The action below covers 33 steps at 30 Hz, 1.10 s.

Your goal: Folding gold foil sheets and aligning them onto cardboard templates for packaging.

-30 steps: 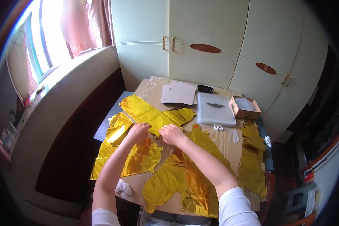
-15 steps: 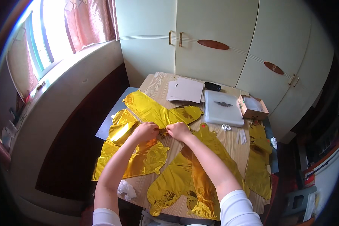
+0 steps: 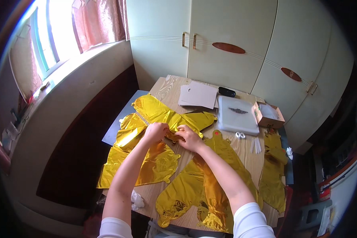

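**Two-handed at the upper gold foil sheet (image 3: 162, 113)**

Reaching to its near edge, toward the middle of the bench (image 3: 168, 84), with left hand (image 3: 157, 131) and right hand (image 3: 189, 139) close together, both curled; cannot tell the closure of either grip, or any hold on the sheet; nearer, to either side, left gold foil (image 3: 158, 163) and right gold foil (image 3: 182, 188), spread out.

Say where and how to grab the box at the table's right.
Probably by the near wall of the box, right hand coming from the near right: the open top leaves a rim to pinch, thumb outside and fingers inside, while the clear stack crowds its left side.
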### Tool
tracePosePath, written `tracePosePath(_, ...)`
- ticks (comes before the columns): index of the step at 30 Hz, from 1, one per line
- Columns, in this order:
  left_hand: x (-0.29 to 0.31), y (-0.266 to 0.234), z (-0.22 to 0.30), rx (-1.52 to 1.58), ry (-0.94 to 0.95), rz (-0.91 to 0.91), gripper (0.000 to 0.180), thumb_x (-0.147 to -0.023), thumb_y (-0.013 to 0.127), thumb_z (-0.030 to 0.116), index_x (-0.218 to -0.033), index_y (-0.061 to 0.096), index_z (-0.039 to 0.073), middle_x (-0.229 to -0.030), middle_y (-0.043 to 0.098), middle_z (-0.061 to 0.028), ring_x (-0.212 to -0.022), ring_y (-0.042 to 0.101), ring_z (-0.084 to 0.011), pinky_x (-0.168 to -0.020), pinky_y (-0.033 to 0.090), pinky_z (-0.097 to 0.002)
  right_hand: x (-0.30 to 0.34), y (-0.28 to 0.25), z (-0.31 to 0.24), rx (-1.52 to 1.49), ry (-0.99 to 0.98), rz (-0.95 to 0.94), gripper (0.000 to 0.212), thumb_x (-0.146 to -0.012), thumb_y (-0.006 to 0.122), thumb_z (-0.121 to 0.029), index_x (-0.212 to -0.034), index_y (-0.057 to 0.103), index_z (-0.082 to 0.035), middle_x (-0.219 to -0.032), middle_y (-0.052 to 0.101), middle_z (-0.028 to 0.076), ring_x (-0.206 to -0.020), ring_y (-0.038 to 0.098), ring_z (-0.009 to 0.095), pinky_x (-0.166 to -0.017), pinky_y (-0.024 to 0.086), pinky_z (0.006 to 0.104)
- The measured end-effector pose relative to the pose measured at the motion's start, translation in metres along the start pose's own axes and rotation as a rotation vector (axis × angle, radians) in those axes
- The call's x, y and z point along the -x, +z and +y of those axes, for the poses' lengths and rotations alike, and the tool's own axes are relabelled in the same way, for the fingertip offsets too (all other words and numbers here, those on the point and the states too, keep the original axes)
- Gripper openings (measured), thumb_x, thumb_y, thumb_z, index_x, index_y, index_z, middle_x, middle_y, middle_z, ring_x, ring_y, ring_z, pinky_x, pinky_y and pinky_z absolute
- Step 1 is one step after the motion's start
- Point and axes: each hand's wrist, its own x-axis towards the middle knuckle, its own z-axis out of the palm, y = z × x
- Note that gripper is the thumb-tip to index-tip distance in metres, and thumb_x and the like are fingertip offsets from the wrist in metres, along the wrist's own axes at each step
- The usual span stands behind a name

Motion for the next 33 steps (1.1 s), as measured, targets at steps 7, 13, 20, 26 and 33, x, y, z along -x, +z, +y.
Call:
tracePosePath(7, -0.002, 0.000, -0.007, 0.000, 0.020, -0.027, 0.018, -0.085, 0.059, 0.027, -0.092, 0.071, 0.014, -0.082, 0.070, -0.0121, -0.077, 0.067, -0.0334, -0.070, 0.053, -0.0440, -0.003, 0.001, 0.000, 0.147, -0.036, -0.177, 0.023, -0.085, 0.061, -0.021, -0.103, 0.069, -0.009, -0.123, 0.060, 0.004, -0.112, 0.058, 0.023, -0.092, 0.052, 0.0398)
tracePosePath(13, -0.001, -0.002, -0.004, -0.018, 0.014, -0.049, 0.019, -0.085, 0.057, 0.025, -0.091, 0.071, 0.015, -0.083, 0.070, -0.0127, -0.079, 0.067, -0.0336, -0.072, 0.053, -0.0442, -0.011, 0.005, 0.003, 0.059, 0.080, -0.072, 0.017, -0.083, 0.062, -0.022, -0.093, 0.073, -0.012, -0.100, 0.070, 0.004, -0.093, 0.066, 0.023, -0.079, 0.054, 0.0374)
tracePosePath(20, 0.005, -0.007, 0.002, 0.047, 0.013, -0.070, 0.022, -0.079, 0.061, 0.030, -0.091, 0.072, 0.015, -0.083, 0.071, -0.0097, -0.078, 0.068, -0.0310, -0.072, 0.054, -0.0423, -0.020, 0.003, 0.004, -0.166, 0.329, -0.002, 0.017, -0.076, 0.070, -0.022, -0.088, 0.075, -0.010, -0.089, 0.072, 0.009, -0.082, 0.068, 0.026, -0.074, 0.054, 0.0356)
tracePosePath(26, 0.005, -0.010, 0.002, 0.027, 0.016, -0.096, 0.026, -0.075, 0.065, 0.036, -0.089, 0.072, 0.015, -0.082, 0.071, -0.0074, -0.077, 0.068, -0.0287, -0.070, 0.054, -0.0407, -0.025, 0.003, 0.006, -0.270, 0.427, 0.001, 0.020, -0.072, 0.075, -0.021, -0.089, 0.075, -0.009, -0.084, 0.072, 0.011, -0.076, 0.070, 0.024, -0.072, 0.054, 0.0336)
tracePosePath(33, 0.002, -0.008, 0.007, -0.014, -0.019, -0.101, 0.029, -0.076, 0.069, 0.040, -0.086, 0.072, 0.013, -0.079, 0.071, -0.0085, -0.072, 0.068, -0.0288, -0.068, 0.054, -0.0402, -0.026, 0.002, 0.003, -0.270, 0.448, 0.005, 0.023, -0.069, 0.079, -0.022, -0.087, 0.075, -0.008, -0.082, 0.072, 0.011, -0.074, 0.070, 0.022, -0.071, 0.054, 0.0328)
